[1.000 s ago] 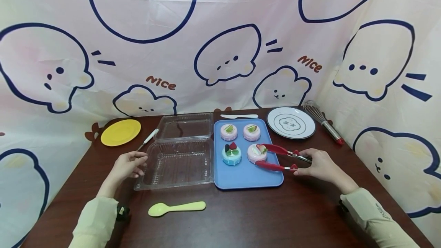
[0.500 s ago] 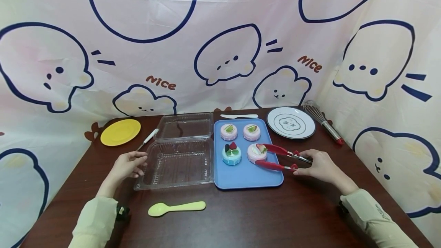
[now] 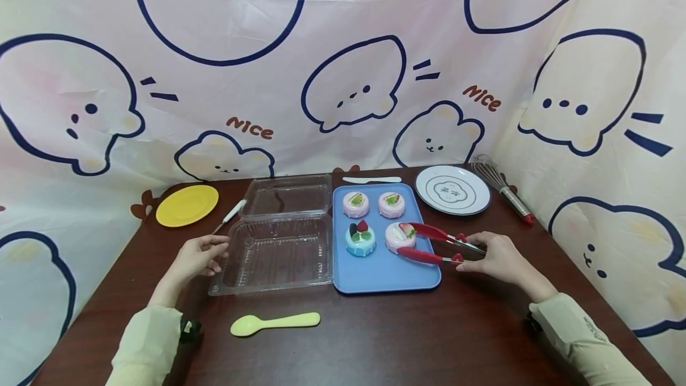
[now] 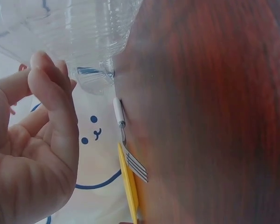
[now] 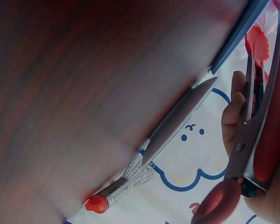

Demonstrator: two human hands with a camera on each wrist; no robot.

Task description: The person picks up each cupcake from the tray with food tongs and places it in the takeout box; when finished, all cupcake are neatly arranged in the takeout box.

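In the head view, my right hand (image 3: 501, 260) grips a pair of red-tipped metal tongs (image 3: 436, 232); their red handle shows large in the right wrist view. The tong tips stand on either side of a pink toy cake (image 3: 399, 239) with a strawberry slice, on the blue tray (image 3: 380, 279). A blue toy cake (image 3: 359, 243) with berries sits left of it, and two pink cakes (image 3: 356, 206) with green toppings lie behind. My left hand (image 3: 194, 261), fingers loosely bent, hovers at the left side of the clear hinged container (image 3: 284, 283); whether it touches cannot be told.
A yellow plate (image 3: 187, 206) and a white-handled fork (image 3: 234, 212) lie at the back left. Behind the tray is a white knife (image 3: 372, 180). A white plate (image 3: 452, 191) and a whisk (image 3: 506, 192) stand back right; a green spoon (image 3: 274, 323) lies in front.
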